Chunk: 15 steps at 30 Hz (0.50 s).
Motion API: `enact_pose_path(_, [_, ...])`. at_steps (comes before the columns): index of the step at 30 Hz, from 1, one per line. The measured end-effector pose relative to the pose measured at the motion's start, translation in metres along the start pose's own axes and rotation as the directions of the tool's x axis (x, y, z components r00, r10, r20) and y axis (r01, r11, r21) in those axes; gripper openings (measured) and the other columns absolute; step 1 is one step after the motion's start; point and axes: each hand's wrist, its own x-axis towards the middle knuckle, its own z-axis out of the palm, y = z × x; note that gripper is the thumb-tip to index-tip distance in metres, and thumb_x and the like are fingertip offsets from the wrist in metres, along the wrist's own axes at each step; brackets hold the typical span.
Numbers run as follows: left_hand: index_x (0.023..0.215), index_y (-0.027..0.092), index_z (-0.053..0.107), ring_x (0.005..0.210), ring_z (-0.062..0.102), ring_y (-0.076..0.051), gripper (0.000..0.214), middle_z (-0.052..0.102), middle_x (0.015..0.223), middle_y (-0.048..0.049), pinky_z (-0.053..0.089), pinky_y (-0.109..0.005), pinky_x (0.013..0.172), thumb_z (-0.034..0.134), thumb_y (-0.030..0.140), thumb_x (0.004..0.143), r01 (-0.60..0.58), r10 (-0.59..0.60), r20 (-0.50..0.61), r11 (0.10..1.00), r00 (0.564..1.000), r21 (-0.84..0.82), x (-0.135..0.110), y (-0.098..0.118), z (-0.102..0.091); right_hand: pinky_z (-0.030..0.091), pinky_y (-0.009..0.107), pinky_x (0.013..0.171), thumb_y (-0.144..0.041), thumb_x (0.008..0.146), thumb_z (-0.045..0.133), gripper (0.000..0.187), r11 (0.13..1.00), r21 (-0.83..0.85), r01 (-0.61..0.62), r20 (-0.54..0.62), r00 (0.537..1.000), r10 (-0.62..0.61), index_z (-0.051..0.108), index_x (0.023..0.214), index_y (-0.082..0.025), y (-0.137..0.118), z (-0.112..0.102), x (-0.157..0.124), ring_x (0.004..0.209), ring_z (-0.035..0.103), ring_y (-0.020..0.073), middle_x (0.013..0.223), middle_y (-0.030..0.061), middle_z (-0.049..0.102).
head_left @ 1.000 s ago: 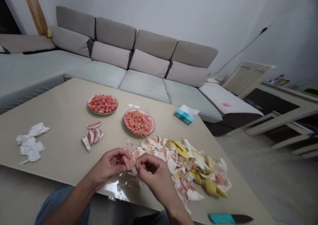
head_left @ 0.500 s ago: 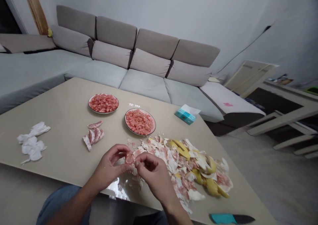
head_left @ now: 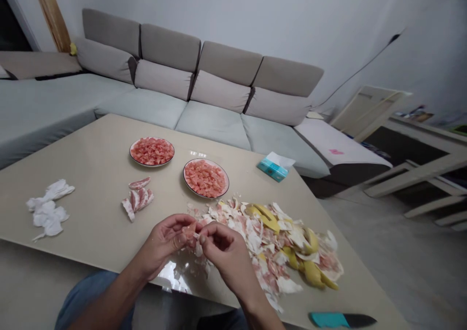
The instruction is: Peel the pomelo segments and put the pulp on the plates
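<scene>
The ragged piece of fruit flesh [head_left: 189,231] is pale pink. Two round, dark-edged white plates [head_left: 225,186] carry reddish-pink chopped fruit flesh [head_left: 205,178]. The wedge-shaped fruit segments [head_left: 135,200] are pink streaked with white. The heap of curled peel [head_left: 254,240] mixes white, pink and yellow. The short kitchen knife [head_left: 329,319] pairs turquoise handle with black blade; the glossy worktop [head_left: 91,174] is plain beige.

Grey sofa [head_left: 213,126], prob. chair [head_left: 363,110] R
</scene>
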Motion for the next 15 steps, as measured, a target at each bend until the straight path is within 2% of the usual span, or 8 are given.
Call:
enact_pose_path(8, [0.111, 0.017, 0.068, 0.097, 0.065, -0.022, 0.039, 0.071, 0.106, -0.0114, 0.048, -0.032, 0.087, 0.073, 0.037, 0.078, 0.059, -0.059, 0.010, 0.997, 0.998, -0.052, -0.0001, 0.0011, 0.0025, 0.044, 0.024, 0.055, -0.030, 0.073, 0.066, 0.014, 0.999, -0.007, 0.032, -0.006, 0.999, -0.032, 0.064, 0.067, -0.018, 0.0007, -0.0021, 0.0017, 0.056, 0.055, 0.0140, 0.064, 0.0016, 0.064])
enact_pose_path(11, [0.114, 0.017, 0.067, 0.105, 0.061, -0.025, 0.049, 0.068, 0.112, -0.0117, 0.046, -0.032, 0.092, 0.079, 0.038, 0.071, 0.048, -0.048, 0.046, 0.999, 0.998, 0.003, -0.0002, -0.0001, 0.0043, 0.043, 0.024, 0.054, -0.028, 0.074, 0.063, 0.012, 0.998, -0.036, 0.043, -0.004, 0.999, -0.043, 0.063, 0.068, -0.018, 0.0013, -0.0001, 0.0018, 0.056, 0.054, 0.0141, 0.063, 0.0009, 0.062])
enact_pose_path(15, [0.108, 0.019, 0.071, 0.102, 0.060, -0.022, 0.038, 0.065, 0.109, -0.0075, 0.045, -0.029, 0.091, 0.079, 0.029, 0.073, 0.013, -0.010, -0.024, 0.995, 1.000, 0.101, -0.0001, -0.0023, 0.0045, 0.041, 0.024, 0.054, -0.024, 0.073, 0.062, 0.009, 0.992, -0.097, 0.078, -0.016, 0.997, -0.080, 0.063, 0.066, -0.018, 0.0006, 0.0019, 0.0003, 0.057, 0.053, 0.0141, 0.063, 0.0006, 0.060])
